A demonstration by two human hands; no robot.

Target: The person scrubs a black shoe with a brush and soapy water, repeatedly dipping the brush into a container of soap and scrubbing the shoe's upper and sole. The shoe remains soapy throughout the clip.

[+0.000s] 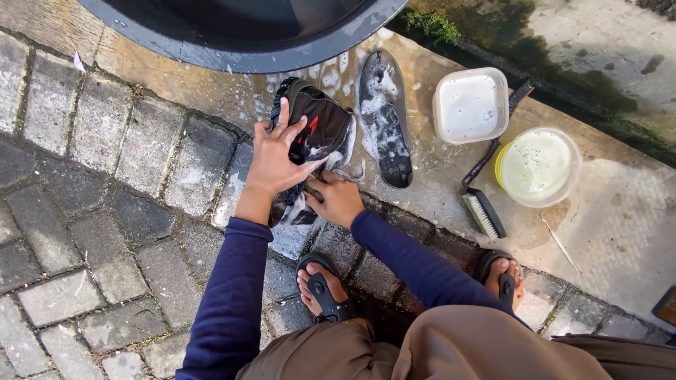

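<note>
the big dark basin is sitting at the top of my view, its rim hanging over the wet, soapy concrete slab, and grey paving bricks are spreading out to my left. i'm crouching here in my black sandals, and my two hands are working close together on a dark, sudsy shoe with a red mark, lying just in front of the basin at the edge of the slab. my left hand is pressing down flat over the shoe's side, fingers spread, while my right hand is gripping the shoe's near end from below (how tightly it's closing, i can't quite tell). just beside the shoe, to the right, a foam-covered black insole is lying lengthwise. further right a square tub of white soapy liquid and a round yellow tub of pale liquid are sitting side by side, with a black scrub brush resting between them and my feet.
</note>
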